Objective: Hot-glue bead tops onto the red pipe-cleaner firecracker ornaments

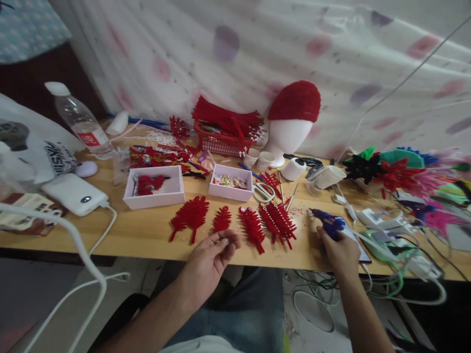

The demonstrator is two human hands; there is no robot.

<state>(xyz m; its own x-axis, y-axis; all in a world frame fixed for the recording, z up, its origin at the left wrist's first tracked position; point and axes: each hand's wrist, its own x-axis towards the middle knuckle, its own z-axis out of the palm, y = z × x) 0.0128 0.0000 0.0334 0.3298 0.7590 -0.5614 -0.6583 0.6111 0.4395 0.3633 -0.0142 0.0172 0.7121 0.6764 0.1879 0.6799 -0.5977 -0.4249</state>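
My left hand (pixel 209 257) is palm up near the table's front edge, fingers curled and thumb pressed in; a tiny shiny bit shows at the fingertips, too small to name. Just beyond it lies a small red fuzzy leaf-shaped piece (pixel 222 219). My right hand (pixel 340 250) is wrapped round a blue hot glue gun (pixel 331 223), its nozzle pointing left over the table. Between the hands lie red fuzzy leaf pieces (pixel 252 229) with round tops, and others with bead strands (pixel 277 223). More red leaf pieces (pixel 196 215) lie to the left.
Behind stand a pink box of beads (pixel 231 197), another pink box (pixel 154 200), scissors (pixel 264 193), a red basket (pixel 221 146) and a foam head (pixel 285 135). A bottle (pixel 83 120) and power bank (pixel 75 193) are left; power strips and cables (pixel 390 220) crowd the right.
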